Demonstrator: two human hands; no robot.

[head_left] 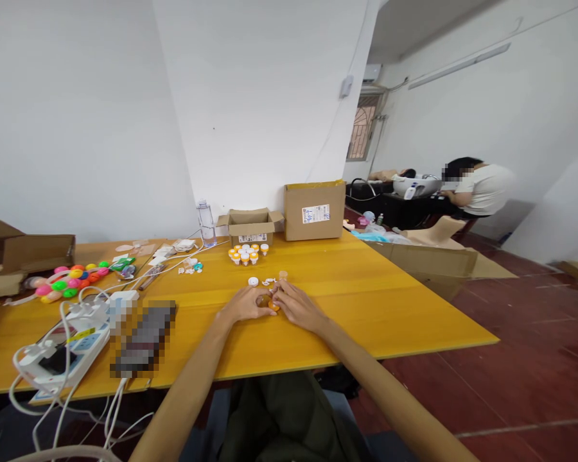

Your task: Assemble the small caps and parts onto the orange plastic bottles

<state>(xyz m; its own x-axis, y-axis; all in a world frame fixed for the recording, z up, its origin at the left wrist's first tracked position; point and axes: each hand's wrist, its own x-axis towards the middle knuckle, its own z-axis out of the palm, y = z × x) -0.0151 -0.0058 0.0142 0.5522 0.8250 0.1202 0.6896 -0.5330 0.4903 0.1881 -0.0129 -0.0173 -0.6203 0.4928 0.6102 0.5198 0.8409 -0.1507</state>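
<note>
— orange, that was the colour between the fingers: a small orange-and-amber piece (pixel 270 303) sat on the yellow counter (pixel 376 301), and both hands had closed in on it.

— how were the hands set?

— left hand (pixel 245 304) lay curled, fingertips pinching the piece from its side. right hand (pixel 296 305) met it from the other side, fingers bent round the same piece. neither hand was spread wide; both looked pinched on it, though the piece itself was too small to make out in detail.

— so which step was in hand?

— by my judgement, a fitting or pressing step on one small container, held low against the counter. the next move would call for a steady two-hand pinch and a fine twist or push, with little room for slip.

— counts, please.

— just beyond the fingertips: one white cap (pixel 253 281), one small white bit (pixel 268 281), and one pale amber cup (pixel 283 274), all loose. farther back, a cluster of orange-and-white pots (pixel 246 253), roughly nine or ten, too tight to count surely. behind them one open small carton (pixel 250 226), one taller shut box (pixel 315 210), one clear bottle (pixel 206 222).

— and the left side?

— one bunch of coloured beads (pixel 70 280), one white power strip (pixel 62 350) with cables. another person (pixel 476 187) sat well apart at the far right.
</note>
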